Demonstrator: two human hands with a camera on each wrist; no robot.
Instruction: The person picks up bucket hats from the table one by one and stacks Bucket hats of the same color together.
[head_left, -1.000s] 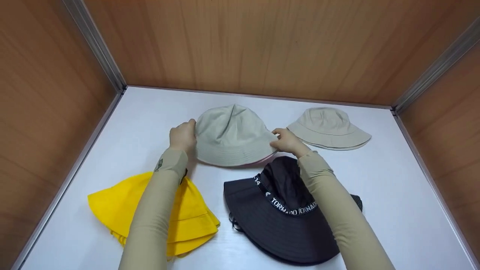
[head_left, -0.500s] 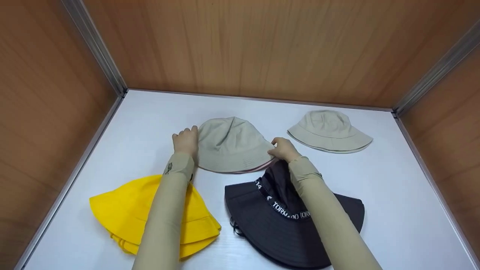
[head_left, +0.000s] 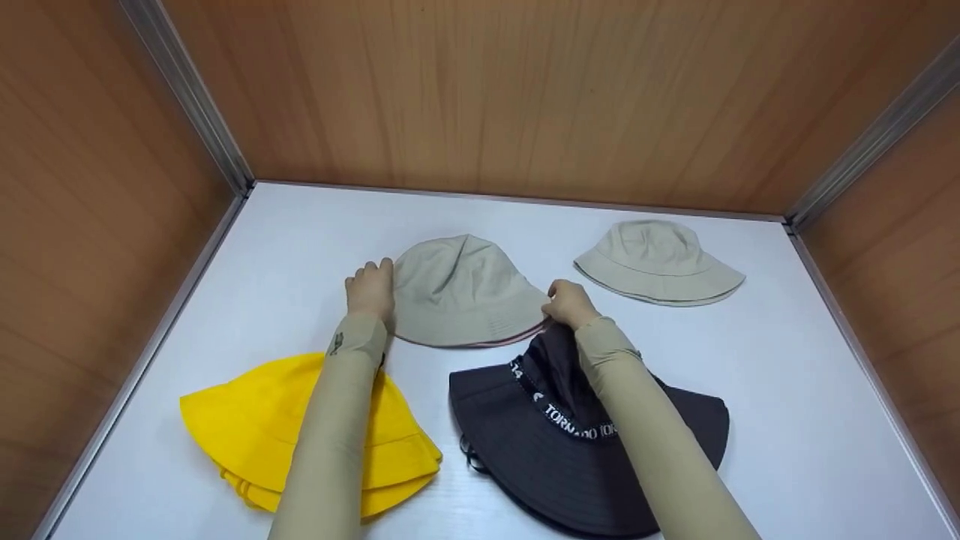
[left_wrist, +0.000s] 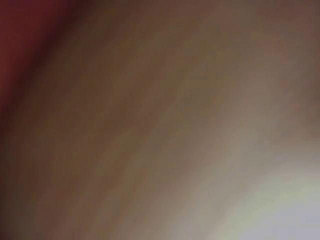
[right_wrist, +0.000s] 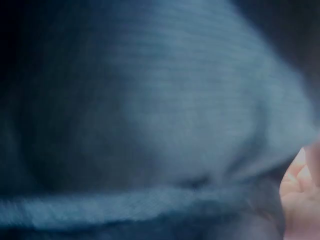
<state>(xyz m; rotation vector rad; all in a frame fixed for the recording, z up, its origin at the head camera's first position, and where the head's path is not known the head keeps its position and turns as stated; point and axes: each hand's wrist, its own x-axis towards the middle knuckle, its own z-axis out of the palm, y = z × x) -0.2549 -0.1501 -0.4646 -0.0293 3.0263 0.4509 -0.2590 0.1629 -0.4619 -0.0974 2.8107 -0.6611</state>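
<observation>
A pale grey-beige bucket hat with a thin reddish edge under its brim sits crown up on the white table. My left hand holds the left side of its brim, fingers curled, thumb hidden. At the right end of the brim, my right hand pinches the edge between thumb and fingers. Dark, blurred fabric fills most of the right wrist view, with part of a hand at its right edge. Only a brownish blur shows in the left wrist view.
A yellow bucket hat lies front left under my left forearm. A black wide-brimmed hat with a lettered band lies front right, partly under my right arm. A smaller beige bucket hat stands back right. Wooden panels enclose the table.
The grey-beige hat has come down and slightly toward me onto the table, both hands lowering with it. In the last half second my right hand has shifted slightly right along the brim edge.
</observation>
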